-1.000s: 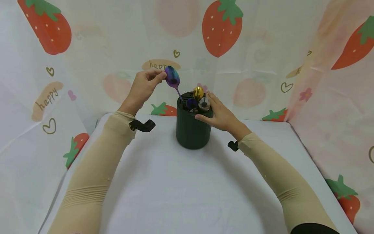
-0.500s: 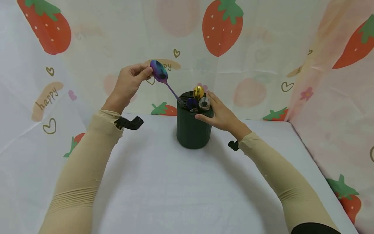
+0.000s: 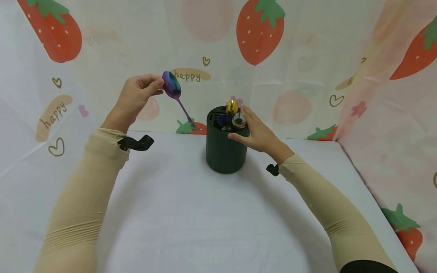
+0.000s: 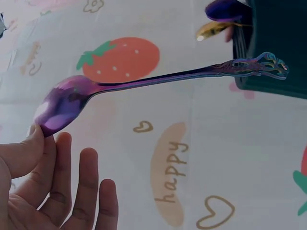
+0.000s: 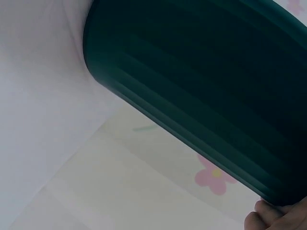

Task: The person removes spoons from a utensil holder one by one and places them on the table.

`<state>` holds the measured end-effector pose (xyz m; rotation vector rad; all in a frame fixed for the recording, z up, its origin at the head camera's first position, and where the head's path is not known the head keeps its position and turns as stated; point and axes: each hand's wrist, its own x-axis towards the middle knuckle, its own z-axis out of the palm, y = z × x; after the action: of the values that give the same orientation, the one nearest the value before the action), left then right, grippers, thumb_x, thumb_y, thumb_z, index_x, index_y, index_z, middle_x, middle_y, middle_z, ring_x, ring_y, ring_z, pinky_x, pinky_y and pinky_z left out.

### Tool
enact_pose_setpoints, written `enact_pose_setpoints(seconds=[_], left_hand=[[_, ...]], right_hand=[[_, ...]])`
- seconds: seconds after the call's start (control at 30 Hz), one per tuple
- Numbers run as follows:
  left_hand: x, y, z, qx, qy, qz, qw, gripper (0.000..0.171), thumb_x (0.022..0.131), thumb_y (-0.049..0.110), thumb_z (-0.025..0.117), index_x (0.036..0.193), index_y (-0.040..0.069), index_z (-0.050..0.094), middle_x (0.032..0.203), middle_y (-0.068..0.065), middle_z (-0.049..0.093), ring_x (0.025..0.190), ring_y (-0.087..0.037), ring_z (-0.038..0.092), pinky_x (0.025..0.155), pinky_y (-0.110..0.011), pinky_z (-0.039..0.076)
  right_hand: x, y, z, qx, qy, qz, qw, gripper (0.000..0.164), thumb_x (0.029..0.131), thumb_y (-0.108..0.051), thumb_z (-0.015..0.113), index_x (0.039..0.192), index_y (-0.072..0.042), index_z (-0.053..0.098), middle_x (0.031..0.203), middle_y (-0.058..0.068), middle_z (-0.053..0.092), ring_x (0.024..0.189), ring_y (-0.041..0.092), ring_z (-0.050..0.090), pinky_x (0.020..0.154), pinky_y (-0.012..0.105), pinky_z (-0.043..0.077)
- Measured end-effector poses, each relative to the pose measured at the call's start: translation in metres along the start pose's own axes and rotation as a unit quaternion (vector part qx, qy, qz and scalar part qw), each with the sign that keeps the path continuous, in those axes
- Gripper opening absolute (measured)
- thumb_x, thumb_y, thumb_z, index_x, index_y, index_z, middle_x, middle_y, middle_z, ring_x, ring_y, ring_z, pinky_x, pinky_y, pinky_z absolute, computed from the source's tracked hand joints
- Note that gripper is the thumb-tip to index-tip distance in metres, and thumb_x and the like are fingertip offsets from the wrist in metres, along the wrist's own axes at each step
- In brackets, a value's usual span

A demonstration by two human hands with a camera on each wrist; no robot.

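My left hand (image 3: 138, 93) pinches a shiny purple-blue spoon (image 3: 172, 85) by its bowl, between thumb and index finger. The spoon's openwork handle end (image 4: 266, 65) hangs down to the right, outside the dark green utensil holder (image 3: 226, 155). In the left wrist view the other fingers are spread away from the spoon. My right hand (image 3: 257, 132) grips the holder's upper right side, thumb at the front and fingers behind the rim. Bowl-up in the holder stand a gold spoon (image 3: 232, 108), a silver spoon (image 3: 239, 121) and a dark blue-purple spoon (image 3: 224, 120).
The holder stands towards the back of a table with a white cover (image 3: 218, 220). Behind it hangs a pale cloth backdrop (image 3: 153, 38) printed with strawberries, hearts and "happy". Similar cloth lines both sides. A black strap piece (image 3: 136, 143) juts from the left wrist.
My left hand has moved left, drawing the spoon's handle up out of the holder and away from its rim. My right hand has stayed on the holder, which has not moved.
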<state>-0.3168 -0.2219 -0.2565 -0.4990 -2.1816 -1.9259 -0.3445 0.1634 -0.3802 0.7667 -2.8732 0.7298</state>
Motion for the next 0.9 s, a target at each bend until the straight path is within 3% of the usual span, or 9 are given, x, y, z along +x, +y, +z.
enact_pose_setpoints(seconds=[0.17,0.27,0.5,0.7,0.77,0.9], left_hand=[[-0.006,-0.010,-0.008,0.089,-0.026,-0.041,0.9948,0.023,0.108,0.025,0.069,0.117,0.007,0.080,0.094,0.013,0.078,0.100,-0.007,0.070,0.098,-0.022,0.053],[-0.010,-0.023,-0.013,0.114,-0.044,-0.065,0.9904,0.030,0.108,0.026,0.068,0.122,0.001,0.077,0.095,0.015,0.077,0.101,-0.005,0.069,0.100,-0.024,0.053],[-0.022,-0.051,-0.024,0.127,-0.076,-0.110,0.9828,0.038,0.110,0.025,0.065,0.125,-0.009,0.072,0.097,0.013,0.076,0.101,-0.003,0.070,0.107,-0.031,0.053],[-0.026,-0.071,-0.026,0.138,-0.107,-0.158,0.9719,0.045,0.110,0.024,0.064,0.137,-0.013,0.064,0.100,0.013,0.077,0.099,0.000,0.069,0.111,-0.036,0.051],[-0.027,-0.079,-0.024,0.136,-0.114,-0.169,0.9694,0.045,0.111,0.022,0.062,0.139,-0.014,0.063,0.105,0.008,0.078,0.098,0.001,0.069,0.111,-0.038,0.052],[-0.029,-0.093,-0.021,0.145,-0.140,-0.186,0.9617,0.047,0.112,0.021,0.059,0.142,-0.015,0.060,0.127,-0.015,0.076,0.103,-0.001,0.069,0.115,-0.045,0.048]], right_hand=[[0.000,0.001,0.001,-0.004,0.004,0.000,1.000,0.121,0.088,-0.094,0.048,0.174,-0.022,0.002,0.181,0.001,0.002,0.167,0.026,0.006,0.126,0.064,0.026],[0.001,0.002,0.002,-0.004,0.005,0.000,1.000,0.121,0.088,-0.094,0.048,0.174,-0.023,0.002,0.181,0.001,0.002,0.167,0.026,0.006,0.126,0.064,0.025],[0.001,0.001,0.003,-0.004,0.005,0.000,1.000,0.119,0.089,-0.093,0.049,0.174,-0.026,0.000,0.181,0.001,0.002,0.167,0.026,0.006,0.127,0.063,0.024],[0.001,0.001,0.002,-0.003,0.003,0.002,1.000,0.119,0.089,-0.093,0.049,0.174,-0.026,-0.001,0.181,0.001,0.002,0.167,0.026,0.006,0.127,0.062,0.023],[0.001,0.001,0.002,-0.004,0.002,0.002,1.000,0.120,0.089,-0.093,0.049,0.174,-0.025,0.000,0.181,0.001,0.002,0.167,0.026,0.006,0.128,0.062,0.023],[0.001,0.001,0.002,-0.004,0.003,0.002,1.000,0.122,0.088,-0.094,0.048,0.174,-0.021,0.003,0.181,0.001,0.002,0.167,0.026,0.006,0.127,0.063,0.023]])
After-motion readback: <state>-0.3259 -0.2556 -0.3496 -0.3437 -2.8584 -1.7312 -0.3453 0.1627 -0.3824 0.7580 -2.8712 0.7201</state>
